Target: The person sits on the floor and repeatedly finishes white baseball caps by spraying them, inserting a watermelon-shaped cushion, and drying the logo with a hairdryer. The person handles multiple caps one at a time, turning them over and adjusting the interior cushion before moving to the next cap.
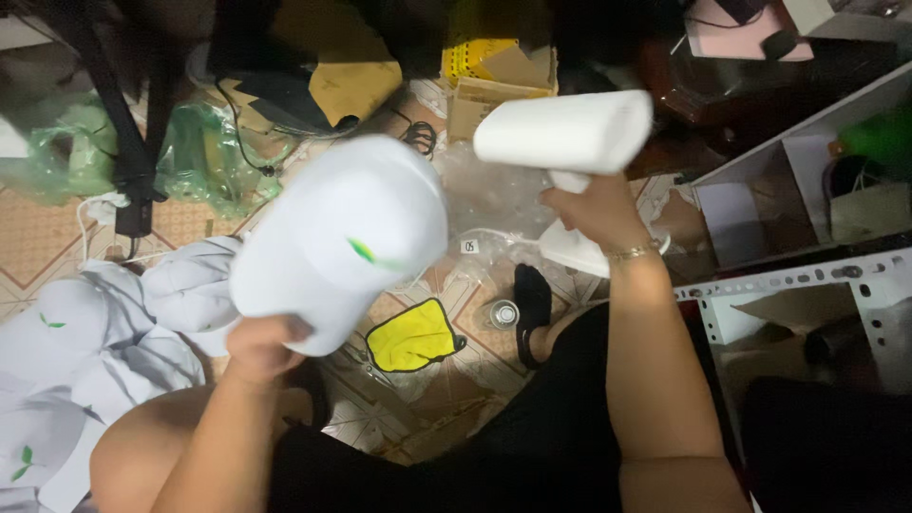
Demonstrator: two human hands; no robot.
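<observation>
Nearest to us, our bare forearms rise from the bottom edge above our black-clothed lap. Our left hand (261,344) is closed on the lower edge of a white fabric cap with a small green leaf mark (347,237), holding it up in front of us, crown toward the camera. Our right hand (591,211) is wrapped around the handle of a white plastic handheld steamer (567,131), whose long rounded head points left toward the cap; the two are near each other but apart. A thin gold bracelet (632,253) circles our right wrist.

Below the cap, on the patterned tiled floor (38,237), lies a yellow cloth with a black border (413,336), and just beside it stands a small round metal-topped container (503,313). A pile of more white caps with green leaf marks (76,361) sits at the lower left. Crumpled clear plastic wrapping (484,204) spreads behind the steamer, with an open brown cardboard box (499,90) farther back. Green plastic bags (204,157) lie at the upper left. A white perforated metal shelf frame (807,280) stands at the right.
</observation>
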